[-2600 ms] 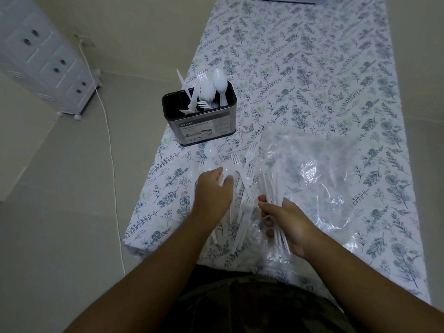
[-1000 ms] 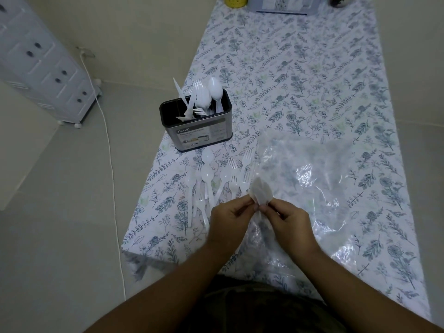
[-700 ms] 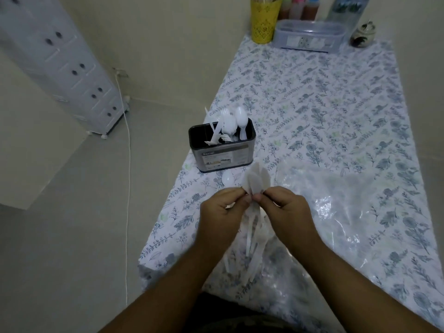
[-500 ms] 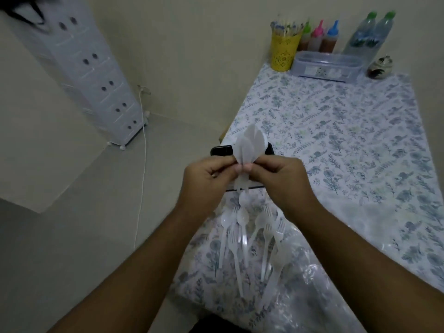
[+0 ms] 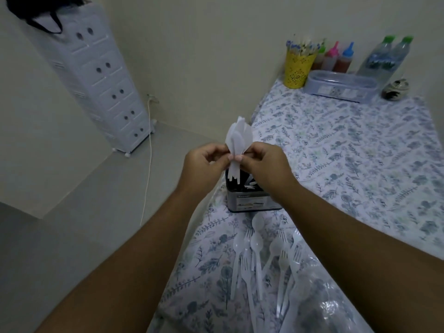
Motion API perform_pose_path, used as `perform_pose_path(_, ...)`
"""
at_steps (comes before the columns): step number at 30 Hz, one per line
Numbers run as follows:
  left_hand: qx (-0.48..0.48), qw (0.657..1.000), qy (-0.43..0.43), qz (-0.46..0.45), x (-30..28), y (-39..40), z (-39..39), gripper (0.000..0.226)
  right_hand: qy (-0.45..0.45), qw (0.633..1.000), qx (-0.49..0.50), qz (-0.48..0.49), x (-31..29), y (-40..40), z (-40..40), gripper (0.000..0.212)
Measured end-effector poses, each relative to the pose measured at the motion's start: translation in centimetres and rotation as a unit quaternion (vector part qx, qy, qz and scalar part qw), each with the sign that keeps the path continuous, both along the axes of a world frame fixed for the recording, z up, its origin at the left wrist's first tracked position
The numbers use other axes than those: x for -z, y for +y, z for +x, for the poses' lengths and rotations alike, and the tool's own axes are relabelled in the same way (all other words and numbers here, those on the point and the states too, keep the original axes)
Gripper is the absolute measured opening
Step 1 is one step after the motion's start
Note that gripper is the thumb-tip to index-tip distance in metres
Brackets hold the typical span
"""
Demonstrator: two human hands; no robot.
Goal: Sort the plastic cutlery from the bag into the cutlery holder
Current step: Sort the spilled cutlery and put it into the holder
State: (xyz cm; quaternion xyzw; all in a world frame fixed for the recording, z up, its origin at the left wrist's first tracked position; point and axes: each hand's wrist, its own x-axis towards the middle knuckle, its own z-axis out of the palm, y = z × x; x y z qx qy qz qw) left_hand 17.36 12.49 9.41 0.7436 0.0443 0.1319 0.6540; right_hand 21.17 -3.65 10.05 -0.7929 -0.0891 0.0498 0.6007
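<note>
A: Left hand and right hand both pinch a bunch of spoons, handles down, over the holder's left side.

B: Risk?

A: Uneven handles could catch the rim and spill onto the loose cutlery nearer, by the bag.

Walls: plain cream walls face me, meeting at a corner on my left.
Floor: pale grey floor spreads below me.
Furniture: a white plastic drawer tower stands on small feet against the wall.
Cable: a white cord trails from a wall socket across the floor.
Light: dim, even.
</note>
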Motion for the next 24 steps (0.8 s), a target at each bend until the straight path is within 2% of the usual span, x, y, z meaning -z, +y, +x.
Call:
perform_pose_path(4,-0.013,1.0,-0.002,0.009,2.6,0.0,0.1,0.015,0.012,0.999,0.004,-0.051,1.4,0.4,0.0,0.01)
perform_pose_path(7,-0.026,0.998,0.005,0.053,3.9,-0.2,-0.2,0.014,-0.016,0.988,-0.015,-0.155,1.9,0.0,0.1,0.02)
perform_pose_path(10,-0.029,0.992,0.016,0.124,4.4,-0.5,-0.6,0.012,-0.049,0.963,-0.067,-0.258,2.1,-0.4,0.0,0.02)
perform_pose_path(12,-0.03,0.982,0.018,0.188,4.4,-0.4,-0.9,0.012,-0.094,0.93,-0.106,-0.339,2.3,-0.7,0.1,0.021)
perform_pose_path(15,-0.023,0.952,0.041,0.303,3.9,0.0,-1.1,0.008,-0.092,0.903,-0.102,-0.407,1.9,-1.1,0.1,0.026)
perform_pose_path(17,-0.03,0.92,0.054,0.388,3.5,0.4,-1.2,0.013,-0.085,0.906,-0.091,-0.405,1.2,-1.5,-0.1,0.029)
perform_pose_path(19,-0.048,0.901,0.069,0.426,2.9,0.8,-1.7,0.014,-0.088,0.922,-0.068,-0.371,0.3,-2.1,-0.8,0.027)
perform_pose_path(22,-0.049,0.903,0.075,0.421,2.7,0.6,-3.3,0.013,-0.108,0.954,-0.006,-0.28,-0.6,-3.4,-3.0,0.021)
perform_pose_path(24,-0.043,0.913,0.084,0.397,3.2,-0.4,-4.9,0.006,-0.078,0.969,0.017,-0.235,-0.3,-4.4,-5.2,0.015)
